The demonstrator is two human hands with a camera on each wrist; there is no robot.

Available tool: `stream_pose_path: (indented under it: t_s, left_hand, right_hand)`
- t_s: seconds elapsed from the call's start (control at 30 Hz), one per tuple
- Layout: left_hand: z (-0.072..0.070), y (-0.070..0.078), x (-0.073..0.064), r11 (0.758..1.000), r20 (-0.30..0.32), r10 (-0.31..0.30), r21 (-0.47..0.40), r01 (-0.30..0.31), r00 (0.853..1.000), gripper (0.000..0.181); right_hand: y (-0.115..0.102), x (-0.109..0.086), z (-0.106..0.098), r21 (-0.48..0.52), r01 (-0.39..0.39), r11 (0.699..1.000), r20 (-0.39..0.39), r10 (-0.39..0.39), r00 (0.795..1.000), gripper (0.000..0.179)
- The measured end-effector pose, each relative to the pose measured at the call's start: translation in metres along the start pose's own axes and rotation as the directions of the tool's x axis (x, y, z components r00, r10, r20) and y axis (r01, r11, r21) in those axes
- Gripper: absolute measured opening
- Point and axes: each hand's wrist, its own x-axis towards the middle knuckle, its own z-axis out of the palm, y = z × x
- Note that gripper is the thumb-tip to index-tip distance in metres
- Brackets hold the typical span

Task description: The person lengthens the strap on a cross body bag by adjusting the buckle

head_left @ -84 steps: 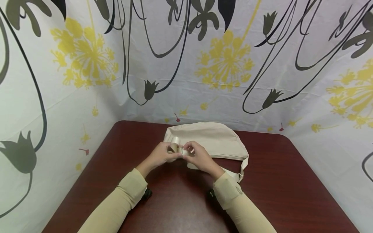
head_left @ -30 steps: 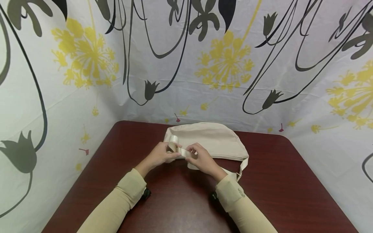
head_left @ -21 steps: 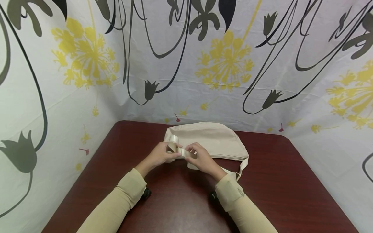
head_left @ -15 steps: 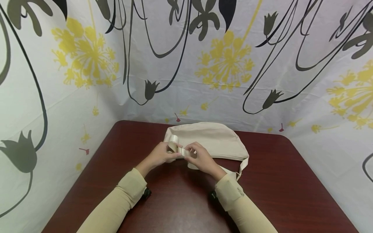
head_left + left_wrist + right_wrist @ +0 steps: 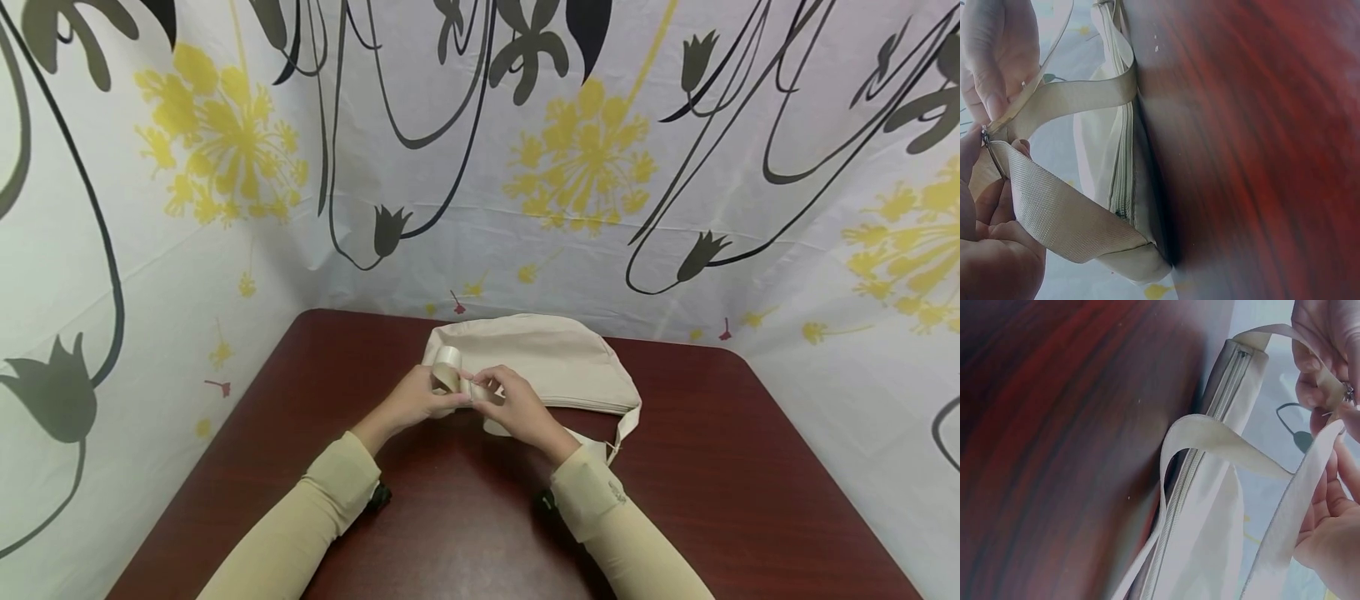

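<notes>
Pale beige webbing, the strap (image 5: 1066,212) of a cream shoulder bag (image 5: 540,354), runs up into both hands. A thin metal strap slider (image 5: 995,156) sits on it between the fingertips. My left hand (image 5: 416,396) pinches the strap at the slider, and the strap loops upward beside its fingers. Close on the other side, my right hand (image 5: 521,408) pinches the strap between thumb and fingers. In the right wrist view a slack strap loop (image 5: 1204,434) hangs in front of the bag's zipper (image 5: 1188,481). Fingers partly hide the slider.
The bag lies at the back of a dark red-brown table (image 5: 465,517), near a white patterned curtain (image 5: 465,175). A strap end with a small adjuster (image 5: 611,450) hangs at the bag's right corner.
My right hand has shifted slightly left since one second ago, so the fingertips are closer together and less strap shows between them. The bag stays in place.
</notes>
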Motion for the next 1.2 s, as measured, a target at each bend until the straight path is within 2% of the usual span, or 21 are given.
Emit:
stream_pose_path:
  t_s: [0.4,0.6,0.73,0.93,1.2]
  left_hand:
    - [-0.002,0.001,-0.001,0.999,-0.019,0.009,0.038,-0.008,1.000,0.038]
    - [-0.001,0.001,-0.001,0.999,0.003,0.029,-0.026,-0.029,1.000,0.037]
    - [-0.003,0.003,-0.001,0.999,0.012,0.034,-0.023,-0.033,0.999,0.037]
    - [-0.007,0.002,-0.001,0.999,0.054,0.031,-0.016,-0.031,0.998,0.039]
    - [-0.014,-0.002,-0.005,1.000,0.123,-0.023,0.013,0.022,0.992,0.045]
  right_hand:
    - [0.004,-0.002,0.003,-0.020,0.025,0.999,0.014,-0.024,1.000,0.046]
    - [0.007,-0.001,0.005,-0.085,0.058,0.995,-0.024,-0.060,0.998,0.038]
    - [0.008,-0.001,0.005,-0.108,0.081,0.991,-0.036,-0.085,0.996,0.034]
    - [0.009,-0.002,0.004,-0.102,0.090,0.991,-0.032,-0.094,0.995,0.033]
    - [0.010,-0.002,0.003,-0.085,0.093,0.992,-0.032,-0.096,0.995,0.035]
